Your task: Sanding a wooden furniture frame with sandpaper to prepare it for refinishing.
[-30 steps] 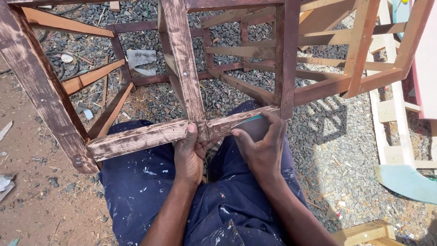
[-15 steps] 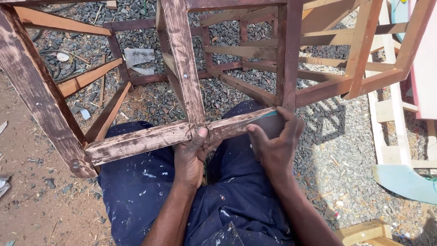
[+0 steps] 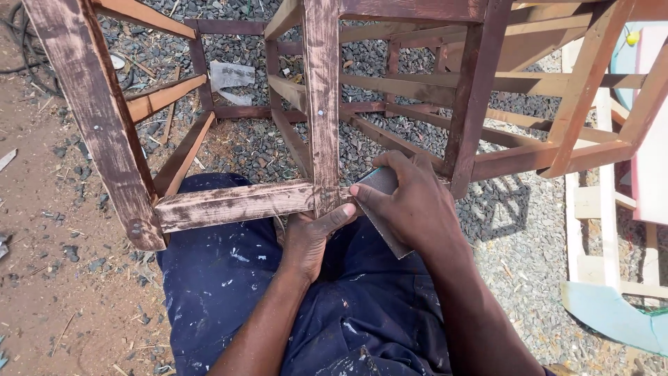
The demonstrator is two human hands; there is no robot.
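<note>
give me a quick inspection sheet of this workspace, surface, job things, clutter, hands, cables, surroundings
surface: bare dirt at the left, grey gravel under and beyond the frame.
job's things: dark-stained wooden frame, its worn lower rail lying across the person's lap; a sheet of sandpaper pressed to that rail.
clutter: a crumpled scrap of paper on the gravel, wood splinters and small debris on the dirt.
grippers: left hand grips the rail from below; right hand holds the sandpaper against the rail.
cables: a dark cable lies on the ground at the top left.
surroundings: an unstained wooden frame at the right, a pale blue board on the ground.
</note>
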